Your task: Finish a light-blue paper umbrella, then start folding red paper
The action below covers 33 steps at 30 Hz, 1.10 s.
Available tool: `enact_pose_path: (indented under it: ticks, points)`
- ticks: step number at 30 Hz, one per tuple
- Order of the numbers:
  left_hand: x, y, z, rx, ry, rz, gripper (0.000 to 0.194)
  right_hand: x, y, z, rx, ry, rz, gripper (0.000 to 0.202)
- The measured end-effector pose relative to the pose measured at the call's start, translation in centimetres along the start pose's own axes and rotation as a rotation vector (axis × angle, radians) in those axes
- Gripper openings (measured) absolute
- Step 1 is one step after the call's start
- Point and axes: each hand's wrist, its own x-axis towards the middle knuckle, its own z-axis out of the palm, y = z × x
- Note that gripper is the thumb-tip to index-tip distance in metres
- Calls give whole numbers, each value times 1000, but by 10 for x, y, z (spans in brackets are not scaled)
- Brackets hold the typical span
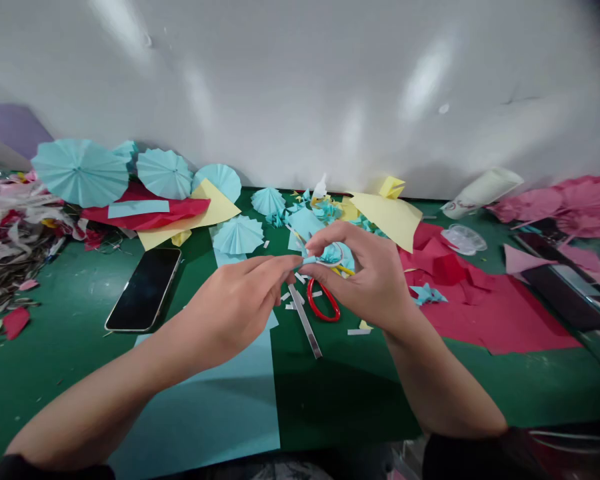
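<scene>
Above the middle of the green table, both hands meet at a small light-blue paper strip. My left hand comes in from the left, its fingers together and the tips closed on the strip's end. My right hand pinches the same strip between thumb and index finger, its other fingers curled. A pale loop, perhaps the strip's white underside, curves inside that hand, partly hidden by the fingers. Just below lie red-handled scissors and a narrow metallic strip, with small white paper scraps around them.
Blue pleated paper rosettes line the wall at left. A phone lies by my left forearm, above a large blue sheet. Red paper, yellow paper and a white roll are on the right.
</scene>
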Motion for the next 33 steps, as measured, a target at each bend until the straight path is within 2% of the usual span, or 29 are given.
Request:
enact_pose_path:
  ticks: [4,9,18,33]
  points:
    - [1,0,-2,21,-16,12,25,1,1,1,-25,12,-124,5]
    - [0,0,-3,53,-23,24,24,2,2,1,-67,33,-171,5]
    - [-5,-1,4,210,-11,-26,10,2,2,1,-95,6,-154,7]
    - [-5,-4,6,324,-36,53,14,-1,3,4,-134,-39,-143,5]
